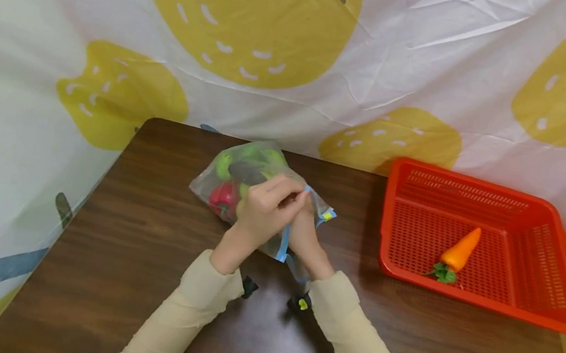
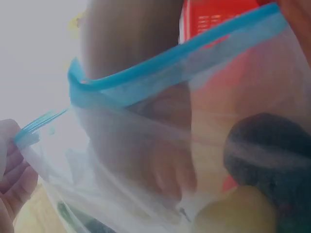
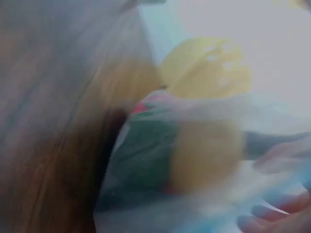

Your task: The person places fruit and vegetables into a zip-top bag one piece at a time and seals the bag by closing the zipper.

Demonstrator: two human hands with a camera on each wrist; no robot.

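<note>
A clear zip bag [image 1: 262, 163] with a blue rim lies near the table's back, holding a red bell pepper [image 1: 224, 199], green produce [image 1: 224, 166] and a dark, rounded vegetable [image 2: 269, 155]. My left hand [image 1: 266, 208] pinches the rim; its fingers [image 2: 19, 187] show at the left of the left wrist view. Past the near rim reaches my right hand [image 2: 165, 165], seen through the film with fingers pointing down among the produce. Its fingertips are blurred, and any grip there is unclear. In the blurred right wrist view, a yellowish item [image 3: 206, 150] shows inside the bag.
A red plastic basket [image 1: 533, 271] stands at the right of the dark wooden table [image 1: 135, 239], with an orange carrot [image 1: 462, 249] with green leaves inside. A fruit-patterned cloth [image 1: 284, 107] hangs behind the table. Small black pieces [image 1: 249, 287] sit by both cuffs.
</note>
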